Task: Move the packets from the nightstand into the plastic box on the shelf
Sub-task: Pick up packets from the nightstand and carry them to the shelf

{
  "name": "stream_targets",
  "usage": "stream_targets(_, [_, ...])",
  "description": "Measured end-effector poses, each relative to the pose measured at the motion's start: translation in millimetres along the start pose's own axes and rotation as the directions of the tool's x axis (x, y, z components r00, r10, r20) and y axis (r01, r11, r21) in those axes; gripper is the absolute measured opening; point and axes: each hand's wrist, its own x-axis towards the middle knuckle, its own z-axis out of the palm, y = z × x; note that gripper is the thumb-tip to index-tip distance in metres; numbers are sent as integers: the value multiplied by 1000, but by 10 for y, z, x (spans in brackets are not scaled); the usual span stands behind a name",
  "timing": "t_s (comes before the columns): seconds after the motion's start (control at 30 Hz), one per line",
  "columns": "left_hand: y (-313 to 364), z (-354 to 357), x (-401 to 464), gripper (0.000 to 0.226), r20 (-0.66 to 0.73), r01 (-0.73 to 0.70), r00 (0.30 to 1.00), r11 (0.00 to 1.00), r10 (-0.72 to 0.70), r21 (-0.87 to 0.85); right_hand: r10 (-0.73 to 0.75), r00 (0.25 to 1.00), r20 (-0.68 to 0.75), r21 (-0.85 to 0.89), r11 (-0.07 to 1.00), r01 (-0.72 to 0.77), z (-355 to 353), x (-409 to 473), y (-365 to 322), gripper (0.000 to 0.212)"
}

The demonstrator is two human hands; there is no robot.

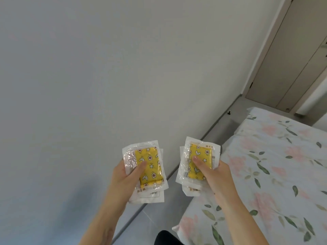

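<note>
We carry 2 small stacks of yellow star-print packets. Our left hand (123,175) grips the left stack (146,170), thumb pressed on top. Our right hand (215,174) clamps the right stack (198,163) likewise, probably to keep the slippery wrappers from sliding. Both stacks hang in the air just left of the floral bed (274,165), before a bare white wall (106,68). Beyond the bed stands a door (283,68). Neither nightstand nor box shows.
</note>
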Motion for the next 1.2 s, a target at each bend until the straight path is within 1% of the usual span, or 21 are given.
stream_targets(0.13, [24,152,469,11,41,17,999,999,-18,27,0,998,-61,25,1000,2,24,283,-84,27])
stream_targets(0.3, [38,533,1063,15,107,38,993,999,-41,32,26,987,-156,21,1000,-23,-73,803,-144,17])
stream_targets(0.37, [75,720,1359,16,150,43,987,998,-49,40,36,980,-195,17,999,-33,-144,1083,-162,15])
stream_targets(0.47, [161,1075,1910,16,187,29,982,998,-38,51,60,960,-274,20,998,-57,-292,1624,-212,18])
stream_targets(0.53, [230,1388,2340,13,226,8,974,999,-18,43,58,950,-305,36,998,-49,-433,2065,-269,18])
stream_targets(0.63, [363,1991,3010,10,278,-29,960,999,17,42,19,944,-330,58,998,0,-711,2793,-431,18])
stream_targets(0.77, [650,2868,3812,13,339,-57,940,998,43,31,7,923,-386,80,996,26,-1151,3683,-769,18])
stream_targets(0.93, [1011,3883,4514,16,449,-58,892,998,52,-2,-21,892,-451,45,998,46,-1721,4456,-1154,26])
stream_targets(1.07, [1113,4483,4939,15,476,-25,879,1000,21,1,-37,867,-496,40,997,66,-2105,4950,-1388,21])
stream_targets(1.2, [1202,4977,5311,16,498,-2,867,1000,-8,20,-46,846,-532,43,996,81,-2385,5367,-1560,27])
